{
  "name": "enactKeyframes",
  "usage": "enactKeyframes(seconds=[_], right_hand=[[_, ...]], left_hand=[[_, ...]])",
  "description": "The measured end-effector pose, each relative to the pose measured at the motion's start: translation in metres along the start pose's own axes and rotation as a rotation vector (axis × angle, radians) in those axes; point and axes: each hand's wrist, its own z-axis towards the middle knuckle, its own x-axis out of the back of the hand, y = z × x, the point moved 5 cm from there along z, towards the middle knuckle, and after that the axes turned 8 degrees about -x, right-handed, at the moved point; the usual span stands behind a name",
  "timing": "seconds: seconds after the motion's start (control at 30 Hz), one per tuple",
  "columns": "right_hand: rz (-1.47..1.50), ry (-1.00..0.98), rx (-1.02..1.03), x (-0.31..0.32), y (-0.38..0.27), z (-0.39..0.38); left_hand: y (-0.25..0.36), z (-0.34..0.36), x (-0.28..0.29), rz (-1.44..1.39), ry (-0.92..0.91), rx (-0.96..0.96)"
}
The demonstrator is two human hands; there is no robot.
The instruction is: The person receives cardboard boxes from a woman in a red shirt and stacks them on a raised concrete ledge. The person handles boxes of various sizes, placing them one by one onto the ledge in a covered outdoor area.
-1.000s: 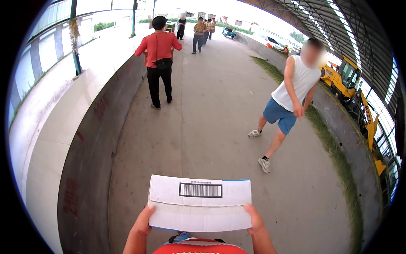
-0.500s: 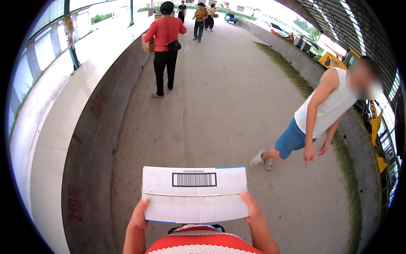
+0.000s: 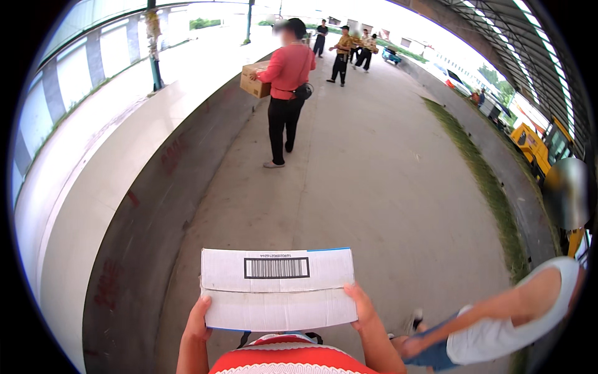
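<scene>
White box (image 3: 278,308) sits between left hand (image 3: 198,319) and right hand (image 3: 361,306).

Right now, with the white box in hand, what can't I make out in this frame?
All in the head view:
White box: contents and underside, hidden by its own upper face.
Left hand and right hand: most fingers, hidden by the box.
Forearms: the rest, cut off by the lower edge.
Passer-by in a white top: shoe details, blurred.
Distant people: anything they may hold, too small.

Industrial yard, concrete lane (image 3: 361,181), steel-framed roof (image 3: 529,68), yellow construction machine (image 3: 528,142)
</scene>
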Motion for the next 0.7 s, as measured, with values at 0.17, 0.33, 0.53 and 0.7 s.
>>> enactKeyframes(seconds=[0.17,0.33,0.53,0.7], right_hand=[[-0.082,-0.013,-0.049,0.004,-0.013,0.014],[-0.101,-0.109,-0.122,0.003,-0.031,0.028],[-0.127,-0.213,-0.213,0.003,-0.051,0.047],[-0.181,-0.267,-0.220,-0.008,-0.065,0.052]], left_hand=[[-0.002,-0.016,-0.009,-0.019,0.117,0.012],[-0.003,-0.032,-0.027,-0.073,0.143,-0.053],[-0.016,-0.048,-0.042,-0.087,0.276,-0.114],[-0.027,-0.055,-0.043,-0.099,0.357,-0.106]])
